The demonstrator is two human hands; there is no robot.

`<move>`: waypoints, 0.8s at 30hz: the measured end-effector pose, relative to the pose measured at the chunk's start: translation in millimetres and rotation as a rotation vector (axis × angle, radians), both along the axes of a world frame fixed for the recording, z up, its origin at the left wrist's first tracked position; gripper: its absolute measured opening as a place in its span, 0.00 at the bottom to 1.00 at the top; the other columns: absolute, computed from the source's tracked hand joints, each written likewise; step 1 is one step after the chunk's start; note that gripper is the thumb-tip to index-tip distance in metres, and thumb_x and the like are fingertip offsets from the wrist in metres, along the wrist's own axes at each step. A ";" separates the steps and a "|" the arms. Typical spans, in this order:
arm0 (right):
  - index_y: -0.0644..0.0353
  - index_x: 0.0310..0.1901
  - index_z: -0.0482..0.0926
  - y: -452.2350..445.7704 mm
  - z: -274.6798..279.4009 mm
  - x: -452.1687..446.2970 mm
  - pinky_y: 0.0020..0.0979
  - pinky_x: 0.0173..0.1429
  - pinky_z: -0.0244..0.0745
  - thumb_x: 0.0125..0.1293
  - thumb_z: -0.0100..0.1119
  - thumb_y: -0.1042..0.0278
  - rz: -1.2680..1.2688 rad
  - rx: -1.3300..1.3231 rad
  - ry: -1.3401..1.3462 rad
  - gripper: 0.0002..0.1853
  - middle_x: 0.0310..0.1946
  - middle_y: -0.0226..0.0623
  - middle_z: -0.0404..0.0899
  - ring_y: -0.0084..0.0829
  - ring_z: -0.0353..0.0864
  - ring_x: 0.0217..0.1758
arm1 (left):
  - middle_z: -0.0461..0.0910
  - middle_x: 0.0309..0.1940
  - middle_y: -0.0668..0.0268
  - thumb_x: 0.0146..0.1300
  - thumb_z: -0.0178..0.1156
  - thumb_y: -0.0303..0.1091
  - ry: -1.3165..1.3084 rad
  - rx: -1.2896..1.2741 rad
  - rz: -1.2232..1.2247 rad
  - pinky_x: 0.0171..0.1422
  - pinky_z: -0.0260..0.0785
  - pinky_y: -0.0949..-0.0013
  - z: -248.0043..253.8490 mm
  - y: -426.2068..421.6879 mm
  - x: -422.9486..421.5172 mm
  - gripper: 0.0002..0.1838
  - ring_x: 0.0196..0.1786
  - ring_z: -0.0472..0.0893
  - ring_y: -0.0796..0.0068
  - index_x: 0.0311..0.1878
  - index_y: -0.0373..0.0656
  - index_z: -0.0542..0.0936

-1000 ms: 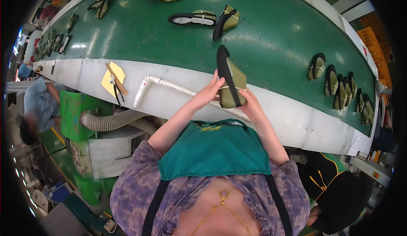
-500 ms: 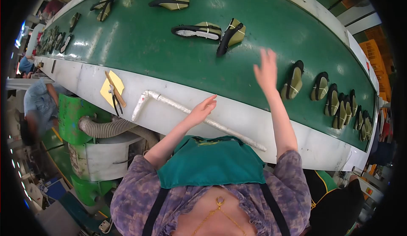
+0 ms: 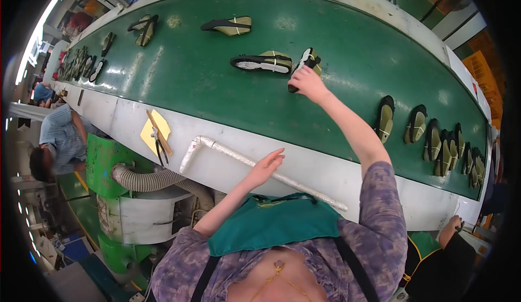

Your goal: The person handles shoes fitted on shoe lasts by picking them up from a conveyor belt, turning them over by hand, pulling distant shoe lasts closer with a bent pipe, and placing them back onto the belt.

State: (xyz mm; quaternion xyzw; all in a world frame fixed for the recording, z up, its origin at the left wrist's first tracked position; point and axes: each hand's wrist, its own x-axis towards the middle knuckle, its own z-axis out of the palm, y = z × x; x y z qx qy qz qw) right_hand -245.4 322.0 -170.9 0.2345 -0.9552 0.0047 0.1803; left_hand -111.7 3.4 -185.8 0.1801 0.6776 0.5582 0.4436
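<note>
My right hand reaches out over the green belt, its fingers closed on the near end of an olive and black shoe with a pale band around it. Left of that shoe lies another shoe, on its side with its whitish underside showing. My left hand holds nothing. Its fingers are stretched out over the white ledge, close to a long bent bar in a whitish wrapping; I cannot tell whether they touch it.
More shoes stand along the belt at right, with others farther back. On the ledge at left, pincers and a wooden stick lie on yellow paper. A person sits at far left, beside a green machine.
My right hand has moved left and taken hold of the shoe, which has turned slightly. My left hand stays over the ledge. The view has tilted a little.
</note>
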 end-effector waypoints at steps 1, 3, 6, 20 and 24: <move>0.49 0.42 0.79 1.5 21.3 10.8 0.38 0.65 0.65 0.53 0.66 0.61 -0.044 -0.170 0.005 0.13 0.40 0.30 0.77 0.34 0.74 0.53 | 0.71 0.64 0.60 0.74 0.46 0.48 0.005 0.014 -0.001 0.65 0.65 0.65 -0.6 -1.6 0.1 0.28 0.63 0.72 0.69 0.73 0.48 0.60; 0.52 0.47 0.79 1.7 75.5 45.3 0.36 0.55 0.73 0.53 0.68 0.61 -0.205 -0.524 0.017 0.18 0.42 0.34 0.79 0.39 0.76 0.50 | 0.69 0.66 0.60 0.75 0.45 0.48 -0.008 0.027 0.014 0.66 0.64 0.64 -1.3 -5.5 -1.0 0.29 0.64 0.71 0.68 0.74 0.48 0.60; 0.60 0.50 0.78 16.5 108.7 87.5 0.28 0.53 0.72 0.62 0.64 0.63 -0.362 -1.181 -0.173 0.17 0.42 0.34 0.82 0.28 0.80 0.46 | 0.65 0.68 0.59 0.75 0.44 0.51 0.166 0.074 0.093 0.68 0.62 0.62 -18.8 -2.6 -3.6 0.30 0.67 0.69 0.66 0.75 0.48 0.57; 0.59 0.64 0.67 -47.7 99.3 195.8 0.29 0.58 0.69 0.73 0.48 0.47 -0.501 -1.420 -0.497 0.27 0.50 0.35 0.76 0.25 0.73 0.52 | 0.78 0.51 0.56 0.66 0.21 0.73 -0.582 0.433 -0.314 0.56 0.75 0.56 21.5 39.5 21.6 0.46 0.47 0.81 0.63 0.68 0.43 0.63; 0.51 0.76 0.46 -45.2 57.7 213.0 0.37 0.66 0.65 0.74 0.45 0.44 -0.544 -1.377 -0.404 0.37 0.66 0.46 0.64 0.37 0.68 0.65 | 0.78 0.45 0.58 0.66 0.33 0.73 -0.927 0.567 -0.097 0.49 0.78 0.60 32.6 39.9 19.9 0.41 0.42 0.81 0.65 0.60 0.44 0.70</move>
